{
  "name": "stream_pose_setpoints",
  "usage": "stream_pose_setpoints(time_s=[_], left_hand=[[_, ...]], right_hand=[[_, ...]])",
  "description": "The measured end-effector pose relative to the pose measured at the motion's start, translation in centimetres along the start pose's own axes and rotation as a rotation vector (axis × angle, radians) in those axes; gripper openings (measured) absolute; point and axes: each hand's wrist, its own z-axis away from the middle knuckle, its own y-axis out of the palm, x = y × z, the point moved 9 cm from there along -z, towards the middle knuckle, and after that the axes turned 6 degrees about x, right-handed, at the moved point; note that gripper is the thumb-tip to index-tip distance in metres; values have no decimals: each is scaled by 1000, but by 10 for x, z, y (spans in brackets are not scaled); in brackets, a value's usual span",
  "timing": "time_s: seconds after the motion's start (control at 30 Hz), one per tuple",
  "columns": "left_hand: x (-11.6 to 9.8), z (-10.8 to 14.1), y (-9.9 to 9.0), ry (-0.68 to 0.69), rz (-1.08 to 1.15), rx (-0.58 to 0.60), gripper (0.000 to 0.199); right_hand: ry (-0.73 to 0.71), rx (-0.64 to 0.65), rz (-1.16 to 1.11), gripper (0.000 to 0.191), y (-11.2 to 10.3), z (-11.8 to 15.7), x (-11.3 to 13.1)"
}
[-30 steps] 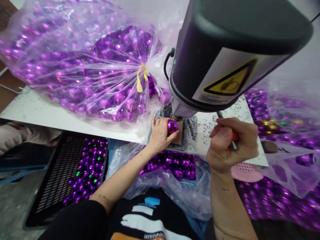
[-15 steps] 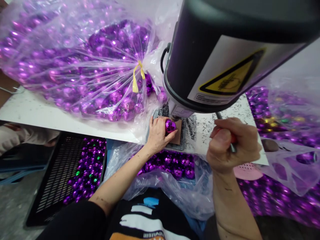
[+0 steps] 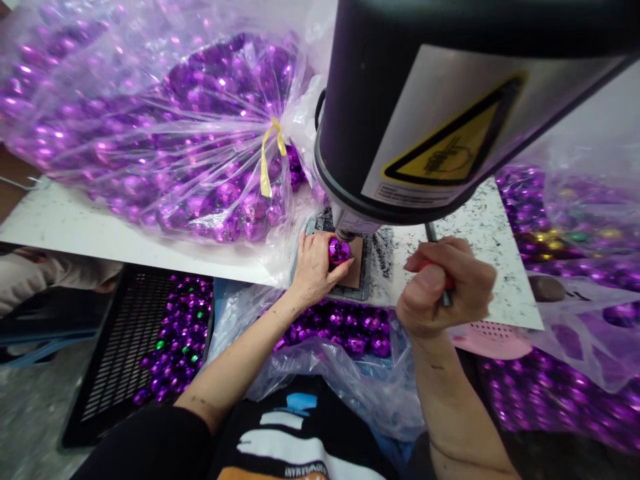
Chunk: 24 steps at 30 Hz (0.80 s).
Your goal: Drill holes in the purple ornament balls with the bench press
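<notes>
My left hand (image 3: pixel 316 270) holds a shiny purple faceted ball (image 3: pixel 339 251) between thumb and fingers, over a brown block (image 3: pixel 354 267) on the machine's base. Just above the ball is the tip (image 3: pixel 345 235) of a black press-like machine (image 3: pixel 380 127) with a yellow warning label. Whether tip and ball touch, I cannot tell. My right hand (image 3: pixel 447 283) is wrapped round the red grip of a metal lever (image 3: pixel 431 231) at the machine's right side.
A tied clear bag of purple balls (image 3: pixel 200 147) lies on the white table (image 3: pixel 125 233). More balls fill an open bag (image 3: pixel 350 327) by my lap. A black crate (image 3: pixel 115 340) stands lower left, near another person's sleeve (image 3: pixel 55 273). A pink basket (image 3: pixel 493 339) sits right.
My right hand has moved left and slightly down with the lever. The machine head appears larger and lower in view. My left hand still holds the ball in nearly the same place.
</notes>
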Motion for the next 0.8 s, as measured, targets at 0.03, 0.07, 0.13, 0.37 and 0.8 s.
stream_pose_setpoints(time_s=[0.03,0.07,0.13,0.37,0.8], left_hand=[[0,0,0,2,2,1,38],[0,0,0,2,4,3,38],[0,-1,0,-7,6,9,38],[3,1,3,-10,12,20,40],[-18,69,-21,156,17,245,56]], right_hand=[[-8,0,9,24,2,3,-2],[-15,6,18,25,4,7,-5],[-18,32,36,26,12,16,-12],[109,15,27,13,4,2,-1],[464,32,-182,63,16,-116,-48]])
